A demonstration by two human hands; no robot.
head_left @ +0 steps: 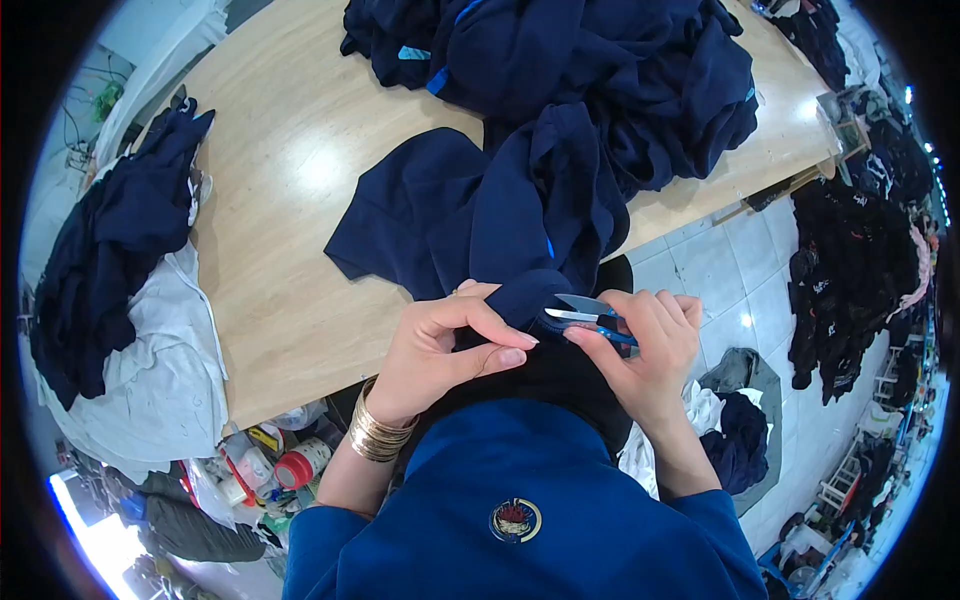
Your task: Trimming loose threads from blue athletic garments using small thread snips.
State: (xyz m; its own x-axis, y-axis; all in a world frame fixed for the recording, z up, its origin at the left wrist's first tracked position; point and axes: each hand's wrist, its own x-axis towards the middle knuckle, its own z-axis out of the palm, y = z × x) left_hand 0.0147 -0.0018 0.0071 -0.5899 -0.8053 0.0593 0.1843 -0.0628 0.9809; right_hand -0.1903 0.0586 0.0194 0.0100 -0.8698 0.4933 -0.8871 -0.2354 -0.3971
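Observation:
A navy blue garment (425, 205) trails off the table's front edge toward my lap. Its near end passes at my left hand (440, 345), whose fingers are closed on the cloth. The thumb and forefinger tips come close together beside the cloth's edge; whether a thread lies between them is too small to tell. In my right hand (650, 345) is a pair of thread snips (612, 333) with blue handles. Their two metal blades stand slightly apart, pointing left at the garment's edge, near my left fingertips.
A heap of navy garments (620, 70) covers the back of the wooden table (270, 200). More dark clothes (130, 235) lie over white cloth (165, 345) at the left. Black garments (850, 280) are piled at the right, beyond the tiled floor (745, 265). A container of clothes (735, 440) sits low right.

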